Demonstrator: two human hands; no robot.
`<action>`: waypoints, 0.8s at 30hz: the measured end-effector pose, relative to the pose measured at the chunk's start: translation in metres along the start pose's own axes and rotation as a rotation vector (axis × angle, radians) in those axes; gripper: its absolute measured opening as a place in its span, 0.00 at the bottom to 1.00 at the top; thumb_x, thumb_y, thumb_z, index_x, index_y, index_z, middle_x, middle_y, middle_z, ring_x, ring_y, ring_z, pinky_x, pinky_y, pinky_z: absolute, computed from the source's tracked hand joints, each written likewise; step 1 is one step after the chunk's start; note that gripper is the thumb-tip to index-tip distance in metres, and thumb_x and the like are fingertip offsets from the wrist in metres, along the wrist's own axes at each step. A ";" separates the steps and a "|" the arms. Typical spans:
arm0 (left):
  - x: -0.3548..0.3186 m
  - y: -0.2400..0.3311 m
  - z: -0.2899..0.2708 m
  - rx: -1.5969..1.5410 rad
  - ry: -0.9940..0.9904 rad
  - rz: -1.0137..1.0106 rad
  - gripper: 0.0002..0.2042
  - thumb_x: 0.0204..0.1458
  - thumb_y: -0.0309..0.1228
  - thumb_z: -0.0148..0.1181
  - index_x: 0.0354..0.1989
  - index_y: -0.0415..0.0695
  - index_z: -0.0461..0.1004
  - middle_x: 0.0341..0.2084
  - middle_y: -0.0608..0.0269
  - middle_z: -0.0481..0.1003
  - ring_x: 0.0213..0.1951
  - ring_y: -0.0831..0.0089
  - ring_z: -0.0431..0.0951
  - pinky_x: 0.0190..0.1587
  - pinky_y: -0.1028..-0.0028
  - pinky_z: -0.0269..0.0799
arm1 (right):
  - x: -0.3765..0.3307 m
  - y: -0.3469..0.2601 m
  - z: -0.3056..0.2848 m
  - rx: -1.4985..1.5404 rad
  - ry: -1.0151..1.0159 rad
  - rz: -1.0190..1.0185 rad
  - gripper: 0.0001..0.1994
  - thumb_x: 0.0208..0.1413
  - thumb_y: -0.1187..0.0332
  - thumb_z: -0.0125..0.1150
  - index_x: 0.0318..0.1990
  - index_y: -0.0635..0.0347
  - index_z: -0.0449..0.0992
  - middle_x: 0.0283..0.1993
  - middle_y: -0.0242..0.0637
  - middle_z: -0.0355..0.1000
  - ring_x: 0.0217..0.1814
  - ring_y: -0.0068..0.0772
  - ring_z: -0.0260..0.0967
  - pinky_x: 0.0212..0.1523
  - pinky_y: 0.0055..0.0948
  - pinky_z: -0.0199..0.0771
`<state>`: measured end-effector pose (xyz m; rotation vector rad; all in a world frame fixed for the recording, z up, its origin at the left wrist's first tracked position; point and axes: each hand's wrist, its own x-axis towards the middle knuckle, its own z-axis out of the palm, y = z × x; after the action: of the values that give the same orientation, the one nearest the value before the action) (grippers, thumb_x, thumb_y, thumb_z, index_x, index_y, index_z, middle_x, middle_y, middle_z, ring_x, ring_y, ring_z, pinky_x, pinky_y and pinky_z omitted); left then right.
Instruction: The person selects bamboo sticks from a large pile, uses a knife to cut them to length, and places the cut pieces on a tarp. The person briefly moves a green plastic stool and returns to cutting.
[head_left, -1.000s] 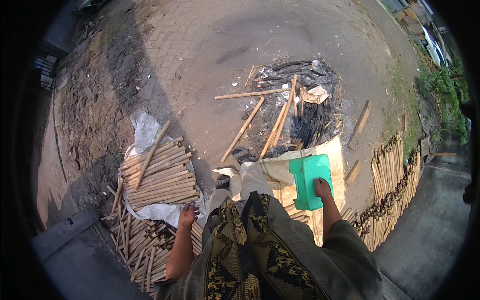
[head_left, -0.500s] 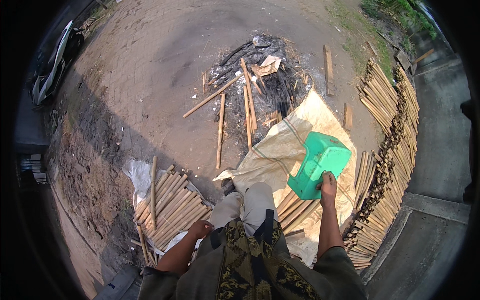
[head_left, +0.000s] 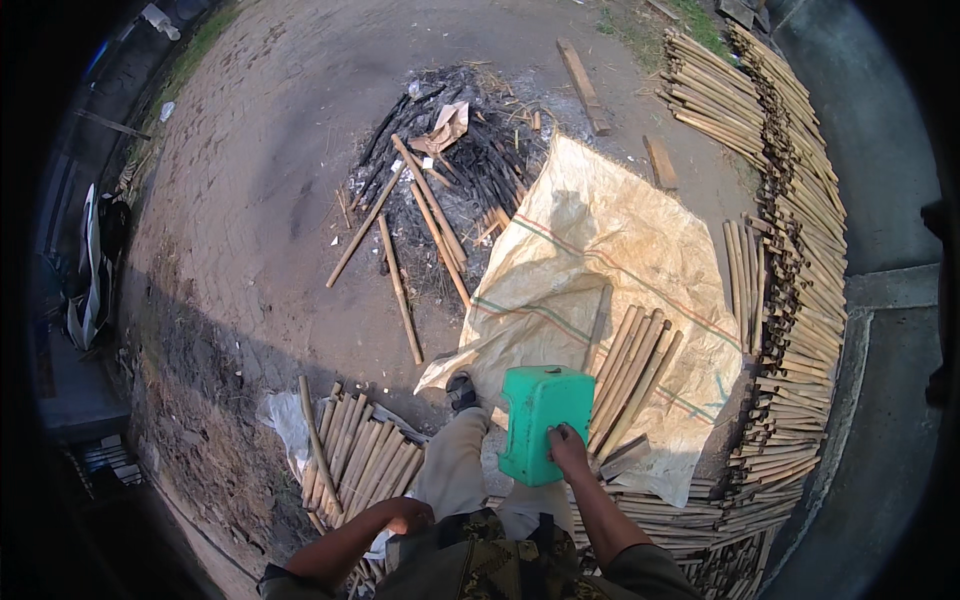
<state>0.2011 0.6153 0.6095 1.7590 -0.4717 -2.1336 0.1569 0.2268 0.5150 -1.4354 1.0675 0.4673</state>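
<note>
Overhead, right hand fingers clamped on green stool, held above sack edge, beside sticks. Left hand curled loosely, seemingly empty, by hip near bamboo bundle. Ash pile lay well beyond.

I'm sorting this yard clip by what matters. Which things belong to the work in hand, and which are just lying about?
In hand:
right hand gripping the green plastic stool
woven sack spread on the ground
bamboo sticks lying on it

Lying about:
burnt pile
stacked bamboo along the kerb
left hand, empty
</note>
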 end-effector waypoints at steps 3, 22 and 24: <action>0.007 0.011 -0.012 0.024 -0.032 0.041 0.17 0.59 0.37 0.48 0.49 0.47 0.80 0.43 0.52 0.81 0.48 0.55 0.81 0.49 0.61 0.75 | 0.003 0.032 0.000 -0.025 -0.006 0.032 0.16 0.65 0.58 0.57 0.40 0.65 0.72 0.30 0.38 0.71 0.23 0.29 0.70 0.28 0.33 0.72; 0.057 0.030 -0.113 0.367 -0.641 0.026 0.14 0.58 0.35 0.57 0.50 0.44 0.79 0.45 0.53 0.81 0.45 0.59 0.80 0.52 0.61 0.73 | 0.061 0.158 0.070 0.486 0.144 0.290 0.13 0.65 0.61 0.57 0.42 0.64 0.69 0.34 0.37 0.70 0.26 0.28 0.70 0.28 0.31 0.75; 0.064 0.033 -0.115 0.265 -0.690 -0.155 0.14 0.59 0.35 0.57 0.49 0.44 0.80 0.45 0.52 0.81 0.45 0.59 0.80 0.51 0.61 0.73 | 0.065 0.199 0.088 0.454 0.168 0.344 0.13 0.64 0.61 0.58 0.41 0.64 0.69 0.34 0.38 0.71 0.26 0.29 0.71 0.27 0.31 0.74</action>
<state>0.3038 0.5519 0.5476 1.1458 -0.8388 -2.8849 0.0540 0.3177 0.3335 -0.9033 1.4607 0.3205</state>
